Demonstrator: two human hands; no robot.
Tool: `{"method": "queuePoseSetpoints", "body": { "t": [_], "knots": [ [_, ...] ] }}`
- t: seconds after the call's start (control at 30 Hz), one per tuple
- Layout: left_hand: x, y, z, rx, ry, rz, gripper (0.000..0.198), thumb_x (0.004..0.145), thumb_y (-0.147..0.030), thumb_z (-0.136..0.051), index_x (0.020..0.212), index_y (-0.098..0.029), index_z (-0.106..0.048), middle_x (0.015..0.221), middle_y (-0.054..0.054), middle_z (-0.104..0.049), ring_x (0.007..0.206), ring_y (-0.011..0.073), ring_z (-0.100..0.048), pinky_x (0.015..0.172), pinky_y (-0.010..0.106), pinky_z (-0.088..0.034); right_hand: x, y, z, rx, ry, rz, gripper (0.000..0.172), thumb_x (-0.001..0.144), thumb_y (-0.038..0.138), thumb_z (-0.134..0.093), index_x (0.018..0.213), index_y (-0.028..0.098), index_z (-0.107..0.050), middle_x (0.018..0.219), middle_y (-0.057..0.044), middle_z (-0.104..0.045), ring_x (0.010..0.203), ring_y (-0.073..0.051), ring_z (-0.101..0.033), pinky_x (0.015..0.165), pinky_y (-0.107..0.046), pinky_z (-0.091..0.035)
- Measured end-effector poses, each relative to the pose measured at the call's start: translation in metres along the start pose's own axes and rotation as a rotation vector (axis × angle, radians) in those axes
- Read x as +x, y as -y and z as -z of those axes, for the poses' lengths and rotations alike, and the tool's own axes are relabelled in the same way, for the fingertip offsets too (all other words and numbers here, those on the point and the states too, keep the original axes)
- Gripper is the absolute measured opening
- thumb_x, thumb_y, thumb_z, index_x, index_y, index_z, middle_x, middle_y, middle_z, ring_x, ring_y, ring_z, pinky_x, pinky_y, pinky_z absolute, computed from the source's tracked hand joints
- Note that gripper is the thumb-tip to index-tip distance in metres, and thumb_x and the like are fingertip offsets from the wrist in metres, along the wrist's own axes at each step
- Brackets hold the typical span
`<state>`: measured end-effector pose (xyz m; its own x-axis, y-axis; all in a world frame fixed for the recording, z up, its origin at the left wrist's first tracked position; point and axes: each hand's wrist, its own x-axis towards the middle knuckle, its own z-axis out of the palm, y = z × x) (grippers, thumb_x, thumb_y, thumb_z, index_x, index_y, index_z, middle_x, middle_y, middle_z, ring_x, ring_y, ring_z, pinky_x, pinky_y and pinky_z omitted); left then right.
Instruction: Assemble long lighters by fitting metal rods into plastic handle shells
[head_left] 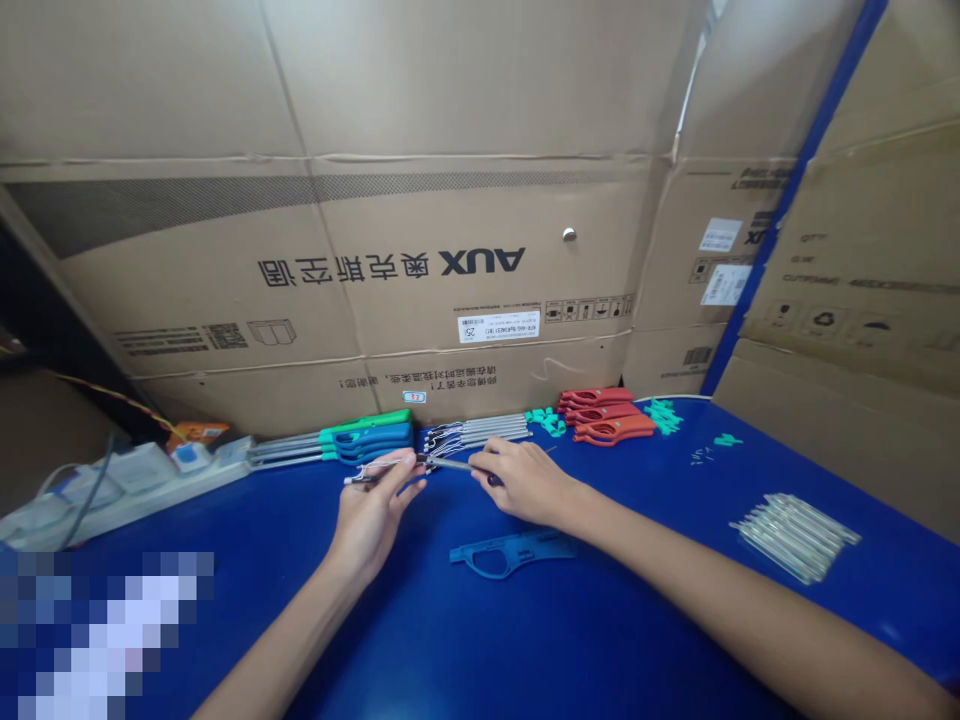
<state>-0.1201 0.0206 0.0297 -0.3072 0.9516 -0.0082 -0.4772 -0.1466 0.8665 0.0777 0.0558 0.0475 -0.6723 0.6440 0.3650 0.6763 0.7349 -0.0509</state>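
Note:
My left hand pinches the dark, wired end of a slim metal lighter tube, with white wires trailing by the thumb. The other end of this tube is between the fingers of my right hand. A dark rounded piece, perhaps a tool handle, shows under the right fingers; a thin shaft sticks out beyond that hand. Below both hands, a blue lighter handle shell lies on the table, its hollow inside facing up. Just behind the hands is a row of similar metal tubes with black ends and wires.
Lighters with green and blue handles lie at the back left, near a white power strip. Red handle shells and small turquoise parts lie at the back right. Clear tubes lie on the right. Cardboard walls the blue table.

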Motion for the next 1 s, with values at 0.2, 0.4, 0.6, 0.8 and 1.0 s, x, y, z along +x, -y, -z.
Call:
{"method": "queuePoseSetpoints", "body": {
  "t": [0.2, 0.4, 0.6, 0.8, 1.0],
  "knots": [
    [-0.004, 0.004, -0.002, 0.054, 0.045, 0.061, 0.037, 0.048, -0.028, -0.091, 0.075, -0.012, -0.073, 0.080, 0.005, -0.068, 0.078, 0.0169, -0.064, 0.068, 0.028, -0.053, -0.005, -0.001, 0.000, -0.015, 0.003, 0.014, 0.021, 0.093, 0.021, -0.047, 0.101, 0.019, -0.067, 0.096, -0.005, -0.061, 0.065, -0.013, -0.052, 0.054, -0.029, -0.024],
    [-0.006, 0.006, -0.001, 0.092, 0.080, 0.048, 0.035, 0.050, -0.029, -0.091, 0.076, -0.014, -0.074, 0.079, 0.004, -0.067, 0.078, 0.0154, -0.063, 0.070, 0.026, -0.053, -0.007, -0.007, -0.003, -0.003, -0.031, 0.024, 0.021, 0.092, 0.017, -0.047, 0.101, 0.018, -0.066, 0.097, -0.006, -0.060, 0.064, -0.013, -0.050, 0.055, -0.028, -0.026],
    [-0.006, 0.009, 0.002, 0.171, 0.128, -0.012, 0.032, 0.051, -0.029, -0.090, 0.074, -0.013, -0.074, 0.085, 0.006, -0.069, 0.072, 0.0132, -0.062, 0.069, 0.024, -0.053, -0.012, -0.006, -0.004, 0.067, -0.055, 0.001, 0.011, 0.090, 0.018, -0.054, 0.096, 0.016, -0.063, 0.092, -0.005, -0.060, 0.064, -0.013, -0.051, 0.055, -0.027, -0.027],
    [-0.003, 0.010, 0.006, 0.253, 0.164, -0.077, 0.028, 0.055, -0.029, -0.088, 0.075, -0.014, -0.075, 0.085, 0.007, -0.071, 0.067, 0.0141, -0.063, 0.065, 0.024, -0.052, -0.017, -0.007, -0.003, 0.125, -0.147, 0.029, 0.008, 0.089, 0.015, -0.053, 0.093, 0.017, -0.060, 0.093, -0.005, -0.062, 0.069, -0.013, -0.054, 0.057, -0.026, -0.029],
    [-0.003, 0.011, 0.007, 0.294, 0.191, -0.115, 0.028, 0.056, -0.031, -0.087, 0.074, -0.014, -0.075, 0.088, 0.009, -0.071, 0.066, 0.0153, -0.064, 0.064, 0.025, -0.051, -0.022, -0.007, -0.004, 0.155, -0.158, 0.015, 0.010, 0.090, 0.015, -0.050, 0.092, 0.016, -0.060, 0.090, -0.005, -0.063, 0.070, -0.015, -0.056, 0.059, -0.026, -0.032]
  ]
}}
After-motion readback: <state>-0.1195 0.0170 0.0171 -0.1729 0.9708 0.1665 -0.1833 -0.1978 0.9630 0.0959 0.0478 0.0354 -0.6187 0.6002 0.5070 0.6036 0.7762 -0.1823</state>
